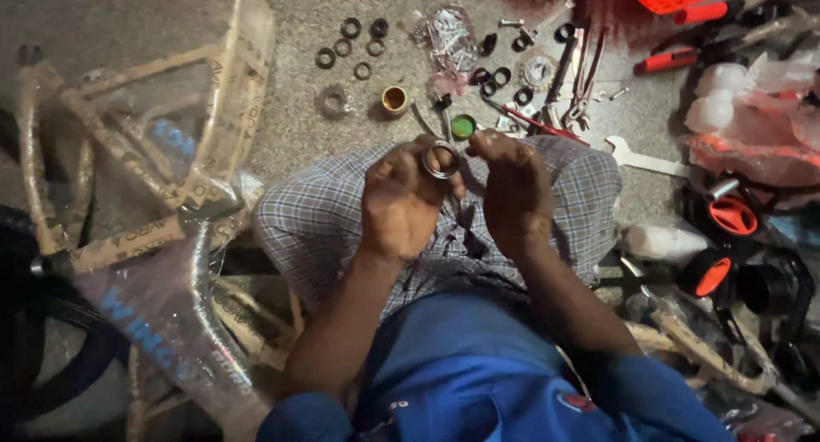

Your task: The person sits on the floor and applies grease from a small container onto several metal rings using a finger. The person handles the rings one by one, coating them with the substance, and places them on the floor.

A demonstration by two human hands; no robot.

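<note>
While we sit on the rough concrete floor (282, 126), our left hand (400, 204) and right hand (511, 186) together pinch a shiny metal ring (441, 159) above the checked cloth (325, 211) on our knees. Just beyond lie a small green cap (463, 127), a brass cup (394, 99), dark round washers (350, 28) and a flat steel wrench (642, 159). A bicycle frame (145, 152) in crinkled plastic lies left.
</note>
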